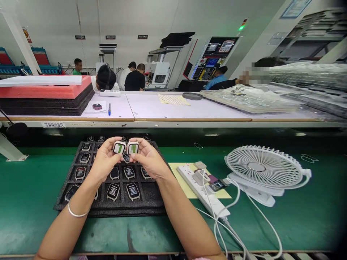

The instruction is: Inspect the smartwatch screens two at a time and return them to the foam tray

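Each of my hands pinches a smartwatch body without a strap, and the two are held side by side above a black foam tray (151,202). My left hand (107,159) is closed on one watch (119,147), thumb at its lower edge. My right hand (148,157) grips the other watch (133,148) in the same way. Both lit screens show green and pale areas. Below them, several more watches sit in the tray's square pockets, such as one watch (132,191) at the front with white text on its dark screen. My forearms hide part of the tray.
Right of the tray, a white power strip (203,189) with cables lies on yellow paper (176,168). A white fan (264,168) stands beyond it. A raised shelf (162,112) crosses behind, bearing red and black foam (48,94) and clear plastic trays (252,99). Several people sit farther back.
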Available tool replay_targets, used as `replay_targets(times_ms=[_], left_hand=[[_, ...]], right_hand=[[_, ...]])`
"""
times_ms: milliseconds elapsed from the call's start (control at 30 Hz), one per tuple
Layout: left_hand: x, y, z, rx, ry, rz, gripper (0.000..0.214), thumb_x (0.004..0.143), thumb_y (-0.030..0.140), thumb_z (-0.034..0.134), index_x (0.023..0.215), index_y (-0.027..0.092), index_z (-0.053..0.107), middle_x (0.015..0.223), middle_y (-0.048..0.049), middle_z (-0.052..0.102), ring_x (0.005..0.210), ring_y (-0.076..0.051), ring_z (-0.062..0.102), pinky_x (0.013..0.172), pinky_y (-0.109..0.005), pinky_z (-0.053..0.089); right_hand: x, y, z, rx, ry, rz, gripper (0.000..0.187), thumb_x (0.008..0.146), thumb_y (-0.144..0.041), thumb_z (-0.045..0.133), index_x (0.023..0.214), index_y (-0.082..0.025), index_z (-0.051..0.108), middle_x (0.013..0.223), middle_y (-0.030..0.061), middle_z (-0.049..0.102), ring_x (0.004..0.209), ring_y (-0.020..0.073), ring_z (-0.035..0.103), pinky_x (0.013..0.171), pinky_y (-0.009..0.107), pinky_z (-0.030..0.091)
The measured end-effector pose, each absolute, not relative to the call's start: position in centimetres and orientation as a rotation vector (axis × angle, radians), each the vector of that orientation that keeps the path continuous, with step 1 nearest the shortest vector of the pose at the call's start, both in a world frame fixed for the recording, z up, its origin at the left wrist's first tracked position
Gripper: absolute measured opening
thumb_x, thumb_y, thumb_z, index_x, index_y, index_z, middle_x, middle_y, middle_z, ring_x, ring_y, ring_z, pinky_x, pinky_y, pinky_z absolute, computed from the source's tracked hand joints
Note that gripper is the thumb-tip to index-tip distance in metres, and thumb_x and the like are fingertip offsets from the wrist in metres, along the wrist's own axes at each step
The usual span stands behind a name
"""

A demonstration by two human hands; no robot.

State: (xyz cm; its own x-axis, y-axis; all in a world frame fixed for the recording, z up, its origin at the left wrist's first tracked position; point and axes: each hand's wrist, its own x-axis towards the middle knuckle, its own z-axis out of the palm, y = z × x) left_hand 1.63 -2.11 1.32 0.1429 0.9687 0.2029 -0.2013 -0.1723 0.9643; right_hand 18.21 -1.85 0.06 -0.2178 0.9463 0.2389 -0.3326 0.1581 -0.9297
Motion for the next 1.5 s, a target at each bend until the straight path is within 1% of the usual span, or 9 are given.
replay_targets(times_ms=[167,300,400,567,733,967,1067,1200,1500], left_hand=[[1.68,-2.23,1.42,1.282,0.880,1.284,0.053,0.065,0.017,0.074,0.115,0.020,0.058,0.096,-0.0008,0.064,0.062,-0.007,0.061,0.057,-0.020,0.051],[1.68,-2.24,1.43,1.311,0.929,1.291,0.038,0.075,0.033,0.072,0.107,0.018,0.060,0.086,-0.0001,0.064,0.053,-0.006,0.058,0.050,-0.019,0.047],[1.63,-2.19,1.29,1.320,0.925,1.316,0.036,0.077,0.039,0.072,0.104,0.018,0.060,0.083,0.0008,0.064,0.050,-0.005,0.056,0.047,-0.018,0.044],[1.50,-2.06,1.05,1.313,0.897,1.346,0.041,0.073,0.032,0.075,0.108,0.020,0.059,0.085,0.0018,0.063,0.053,-0.006,0.057,0.050,-0.018,0.046],[1.57,-2.02,1.19,1.301,0.902,1.342,0.046,0.069,0.021,0.074,0.111,0.020,0.057,0.089,0.0012,0.064,0.056,-0.006,0.059,0.051,-0.019,0.048],[1.74,-2.04,1.21,1.285,0.857,1.329,0.052,0.064,0.016,0.073,0.113,0.021,0.055,0.098,-0.0004,0.063,0.059,-0.006,0.061,0.054,-0.019,0.052],[1.75,-2.08,1.18,1.313,0.866,1.324,0.046,0.066,0.019,0.074,0.108,0.020,0.056,0.093,0.0009,0.063,0.055,-0.005,0.059,0.050,-0.018,0.049],[1.74,-2.13,1.20,1.340,0.906,1.323,0.032,0.072,0.028,0.074,0.098,0.019,0.058,0.086,0.0026,0.061,0.048,-0.003,0.054,0.045,-0.017,0.046],[1.72,-2.11,1.22,1.312,0.938,1.337,0.033,0.078,0.047,0.070,0.089,0.020,0.056,0.072,0.0051,0.058,0.042,-0.004,0.052,0.039,-0.016,0.040]], right_hand=[[18.19,-1.83,0.17,-0.698,-1.211,1.366,0.045,0.064,-0.013,0.076,0.105,-0.024,0.061,0.091,-0.0019,0.063,0.064,0.0094,0.057,0.061,0.025,0.050],[18.34,-1.81,0.05,-0.736,-1.215,1.369,0.031,0.077,-0.037,0.075,0.101,-0.022,0.062,0.086,0.0008,0.064,0.063,0.0100,0.054,0.055,0.023,0.046],[18.39,-1.78,-0.06,-0.736,-1.224,1.365,0.034,0.076,-0.044,0.077,0.095,-0.021,0.062,0.083,0.0013,0.064,0.064,0.0104,0.053,0.053,0.022,0.043],[18.33,-1.77,-0.10,-0.721,-1.251,1.330,0.035,0.072,-0.033,0.080,0.099,-0.022,0.061,0.087,0.0002,0.065,0.061,0.0096,0.051,0.054,0.023,0.044],[18.31,-1.75,-0.21,-0.713,-1.237,1.336,0.042,0.068,-0.023,0.080,0.103,-0.024,0.059,0.092,0.0016,0.064,0.078,0.0142,0.057,0.057,0.022,0.047],[18.29,-1.87,0.06,-0.723,-1.227,1.320,0.047,0.064,-0.017,0.078,0.106,-0.025,0.058,0.095,0.0013,0.063,0.084,0.0154,0.058,0.061,0.023,0.047],[18.25,-1.91,0.11,-0.718,-1.218,1.325,0.044,0.066,-0.021,0.079,0.104,-0.024,0.058,0.091,0.0007,0.064,0.076,0.0135,0.056,0.057,0.022,0.045],[18.29,-1.89,0.03,-0.756,-1.222,1.330,0.034,0.072,-0.033,0.079,0.098,-0.022,0.060,0.081,-0.0016,0.062,0.056,0.0080,0.047,0.049,0.021,0.039],[18.17,-1.81,0.25,-0.765,-1.163,1.340,0.035,0.075,-0.050,0.075,0.087,-0.020,0.062,0.072,0.0001,0.064,0.053,0.0095,0.048,0.042,0.020,0.035]])
